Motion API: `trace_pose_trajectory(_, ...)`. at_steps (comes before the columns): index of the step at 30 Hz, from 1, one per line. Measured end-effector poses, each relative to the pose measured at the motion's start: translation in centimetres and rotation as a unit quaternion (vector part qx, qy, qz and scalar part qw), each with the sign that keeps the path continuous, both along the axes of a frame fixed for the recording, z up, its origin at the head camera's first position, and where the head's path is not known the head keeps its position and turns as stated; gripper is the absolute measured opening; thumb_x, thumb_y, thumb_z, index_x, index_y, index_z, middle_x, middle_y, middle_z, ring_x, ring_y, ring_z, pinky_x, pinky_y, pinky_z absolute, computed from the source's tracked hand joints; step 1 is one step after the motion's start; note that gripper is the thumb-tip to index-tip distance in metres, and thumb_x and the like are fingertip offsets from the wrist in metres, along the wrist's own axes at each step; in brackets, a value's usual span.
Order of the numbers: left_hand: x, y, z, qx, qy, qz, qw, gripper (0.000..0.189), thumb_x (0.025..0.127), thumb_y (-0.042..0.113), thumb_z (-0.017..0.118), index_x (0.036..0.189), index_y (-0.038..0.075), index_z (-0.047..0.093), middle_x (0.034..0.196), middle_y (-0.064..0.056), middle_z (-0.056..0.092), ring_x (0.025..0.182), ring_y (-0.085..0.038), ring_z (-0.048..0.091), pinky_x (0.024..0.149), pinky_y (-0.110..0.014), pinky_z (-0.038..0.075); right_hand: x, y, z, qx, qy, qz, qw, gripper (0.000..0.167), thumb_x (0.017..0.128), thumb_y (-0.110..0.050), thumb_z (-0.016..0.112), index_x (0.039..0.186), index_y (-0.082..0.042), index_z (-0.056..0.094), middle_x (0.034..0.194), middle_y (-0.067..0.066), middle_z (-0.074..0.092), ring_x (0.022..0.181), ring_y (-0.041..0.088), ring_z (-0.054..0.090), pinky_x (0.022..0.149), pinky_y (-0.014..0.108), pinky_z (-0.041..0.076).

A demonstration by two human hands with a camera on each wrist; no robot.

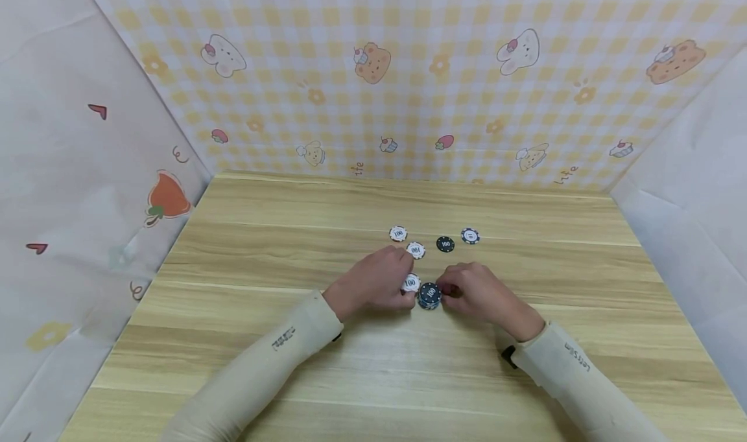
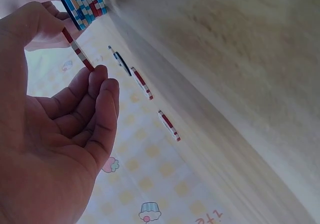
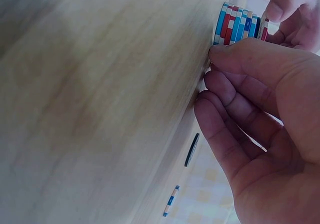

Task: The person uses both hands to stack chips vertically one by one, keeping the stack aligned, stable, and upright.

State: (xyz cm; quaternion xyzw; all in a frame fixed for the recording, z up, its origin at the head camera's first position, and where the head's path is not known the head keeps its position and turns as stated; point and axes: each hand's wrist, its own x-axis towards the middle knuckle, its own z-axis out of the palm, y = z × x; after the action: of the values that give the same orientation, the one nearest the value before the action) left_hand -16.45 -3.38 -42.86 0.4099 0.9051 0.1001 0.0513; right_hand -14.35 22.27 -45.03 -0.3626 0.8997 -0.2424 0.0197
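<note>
My left hand (image 1: pixel 380 277) pinches a white poker chip (image 1: pixel 411 282) marked 100 between thumb and fingers. In the left wrist view this chip (image 2: pixel 78 49) shows a red-and-white edge and is tilted near the stack. The stack of poker chips (image 1: pixel 429 294) has a black 100 chip on top. Its side (image 3: pixel 234 25) shows blue, red and white bands in the right wrist view. On the stack's right side, my right hand (image 1: pixel 481 291) holds it with curled thumb and fingertips at its edge, low by the tabletop.
Beyond the hands, two white chips, one farther (image 1: pixel 399 234) and one nearer (image 1: pixel 415 250), lie flat on the wooden table (image 1: pixel 262 234). A black chip (image 1: pixel 445 244) and a blue-and-white chip (image 1: pixel 470 236) lie to their right. A checked cloth (image 1: pixel 408 105) hangs behind the table.
</note>
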Motion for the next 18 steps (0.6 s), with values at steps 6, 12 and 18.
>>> trace_pose_trajectory(6,0.2,0.4,0.0,-0.004,0.004,-0.003,1.0000,0.037,0.095,0.038,0.074,0.110,0.005,0.067,0.096,-0.002,0.062,0.089,-0.017,0.056,0.078,-0.028,0.051,0.0,0.1,0.0,0.002,-0.004,0.001,1.0000,0.021,0.086,0.003,0.089,0.103,-0.007,0.083,0.094,-0.001,0.077,0.080,0.008,0.066,0.070,0.027,0.058)
trace_pose_trajectory(12,0.3,0.7,-0.1,-0.008,0.018,-0.012,0.9997,0.038,0.095,0.040,0.075,0.109,0.005,0.067,0.095,-0.001,0.060,0.087,-0.016,0.054,0.075,-0.026,0.048,-0.1,0.1,0.0,0.000,-0.002,0.005,1.0000,0.020,0.086,0.002,0.089,0.103,-0.008,0.083,0.093,-0.003,0.076,0.078,0.007,0.065,0.069,0.027,0.057)
trace_pose_trajectory(18,0.3,1.1,-0.2,-0.006,0.016,-0.016,0.9997,0.038,0.095,0.040,0.074,0.109,0.005,0.067,0.094,0.000,0.059,0.085,-0.015,0.054,0.073,-0.025,0.047,-0.1,0.0,0.0,0.003,0.009,0.002,1.0000,0.021,0.085,0.001,0.091,0.103,-0.007,0.083,0.093,-0.002,0.077,0.080,0.008,0.067,0.071,0.028,0.058)
